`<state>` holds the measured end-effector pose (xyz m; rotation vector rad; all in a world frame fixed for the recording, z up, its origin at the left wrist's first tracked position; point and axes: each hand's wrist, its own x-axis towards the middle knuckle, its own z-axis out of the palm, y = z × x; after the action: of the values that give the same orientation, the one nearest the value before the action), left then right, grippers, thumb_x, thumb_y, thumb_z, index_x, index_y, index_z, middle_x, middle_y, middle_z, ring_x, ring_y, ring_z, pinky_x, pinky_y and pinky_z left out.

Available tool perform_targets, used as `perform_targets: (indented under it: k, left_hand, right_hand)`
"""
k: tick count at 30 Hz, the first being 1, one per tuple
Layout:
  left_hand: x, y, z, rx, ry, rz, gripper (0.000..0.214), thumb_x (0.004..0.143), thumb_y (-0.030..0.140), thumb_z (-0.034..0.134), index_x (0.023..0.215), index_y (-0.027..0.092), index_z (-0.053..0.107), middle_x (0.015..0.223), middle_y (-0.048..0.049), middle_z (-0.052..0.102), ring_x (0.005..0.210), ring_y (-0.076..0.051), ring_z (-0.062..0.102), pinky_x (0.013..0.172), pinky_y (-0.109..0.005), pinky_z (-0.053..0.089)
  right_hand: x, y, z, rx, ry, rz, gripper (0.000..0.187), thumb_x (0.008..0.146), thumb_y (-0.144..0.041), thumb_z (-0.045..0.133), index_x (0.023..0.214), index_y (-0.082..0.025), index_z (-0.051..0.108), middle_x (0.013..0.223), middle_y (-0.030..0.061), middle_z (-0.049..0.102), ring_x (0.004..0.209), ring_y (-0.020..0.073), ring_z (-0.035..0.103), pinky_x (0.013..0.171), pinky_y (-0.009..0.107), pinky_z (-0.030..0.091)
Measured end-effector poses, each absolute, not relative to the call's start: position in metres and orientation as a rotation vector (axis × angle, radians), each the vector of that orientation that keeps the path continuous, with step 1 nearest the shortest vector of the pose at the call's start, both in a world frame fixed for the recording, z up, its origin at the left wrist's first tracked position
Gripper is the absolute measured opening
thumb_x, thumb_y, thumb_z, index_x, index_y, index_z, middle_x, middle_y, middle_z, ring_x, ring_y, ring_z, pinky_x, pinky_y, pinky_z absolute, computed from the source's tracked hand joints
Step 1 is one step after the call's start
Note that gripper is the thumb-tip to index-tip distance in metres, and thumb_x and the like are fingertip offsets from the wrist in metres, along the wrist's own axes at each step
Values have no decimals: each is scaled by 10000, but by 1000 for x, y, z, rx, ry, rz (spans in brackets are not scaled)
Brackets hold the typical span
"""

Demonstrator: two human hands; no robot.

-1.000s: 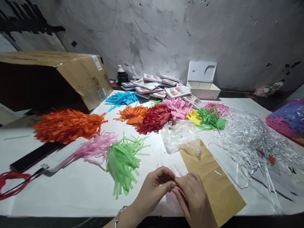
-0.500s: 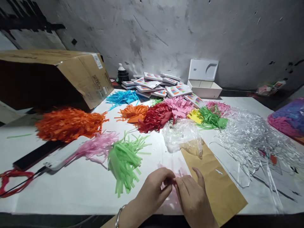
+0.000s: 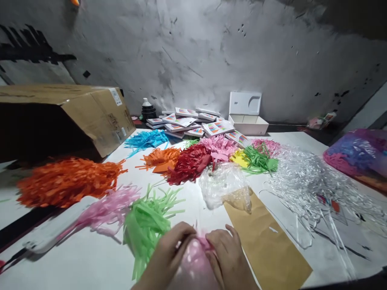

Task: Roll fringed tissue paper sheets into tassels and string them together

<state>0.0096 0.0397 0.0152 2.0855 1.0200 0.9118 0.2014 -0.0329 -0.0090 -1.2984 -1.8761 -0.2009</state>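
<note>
At the near edge of the white table, my left hand [image 3: 172,253] and my right hand [image 3: 228,253] meet over a thin, see-through pink sheet [image 3: 196,259]. The fingers of both are closed on its bunched upper edge, and the sheet bulges shiny towards me. Its lower part is cut off by the frame, and some fingertips are hidden. Just left of my left hand lies a light green paper tassel [image 3: 146,225]. A brown paper sheet [image 3: 267,241] lies beside my right hand, with a crumpled clear plastic bag [image 3: 222,183] over its far end.
Orange [image 3: 69,181], red [image 3: 192,163] and blue tassels [image 3: 146,139] spread across the table. A pink tassel [image 3: 105,209] touches a white power strip [image 3: 57,225]. Silver strands [image 3: 308,177] cover the right side. A cardboard box [image 3: 99,121], stacked packets [image 3: 187,121] and an open white box [image 3: 249,124] stand behind.
Both hands have come nearer to me and lower in the view. The pink sheet, flat below them before, now bulges up between them. The view has tilted up slightly.
</note>
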Motion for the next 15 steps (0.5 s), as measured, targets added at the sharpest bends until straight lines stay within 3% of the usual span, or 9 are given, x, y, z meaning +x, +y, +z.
perform_targets:
  k: [3, 6, 8, 11, 15]
  left_hand:
    - [-48, 81, 14, 2080, 1439, 1125, 185, 893, 360, 529, 922, 275, 690, 934, -61, 760, 891, -282, 705, 820, -389, 580]
    - [-84, 116, 19, 2102, 2010, 1353, 277, 837, 392, 509, 975, 228, 685, 1075, -127, 729, 1110, -394, 641, 1017, -598, 479]
    - [-72, 128, 27, 2177, 2089, 1466, 365, 857, 408, 501, 1079, 176, 674, 1191, -181, 678, 1217, -429, 577, 1073, -642, 413]
    - [6, 140, 42, 2410, 1605, 1382, 345, 932, 399, 508, 1144, 181, 673, 1212, -164, 668, 1178, -354, 611, 1026, -538, 491]
    - [157, 182, 48, 2613, 994, 877, 230, 989, 254, 502, 1073, 185, 706, 1157, -128, 702, 1086, -253, 658, 955, -395, 544]
  right_hand:
    - [225, -25, -4, -1273, -1958, -303, 324, 1052, -273, 387, 1301, -139, 546, 1057, 89, 749, 970, 215, 713, 966, 392, 538]
    - [267, -21, -8, -1288, -2055, -343, 302, 992, -206, 466, 1263, -159, 592, 1082, 87, 753, 976, 214, 725, 879, 338, 597]
    - [300, -14, -14, -1341, -2060, -361, 309, 958, -176, 489, 1236, -175, 624, 1098, 87, 753, 984, 218, 730, 846, 323, 615]
    - [345, 7, -20, -1538, -2021, -241, 340, 947, -177, 491, 1242, -188, 660, 1179, 99, 737, 1066, 235, 715, 909, 354, 606]
    - [388, 54, -22, -1848, -1976, 20, 375, 942, -161, 490, 1264, -146, 683, 1301, 129, 686, 1219, 249, 646, 1072, 382, 506]
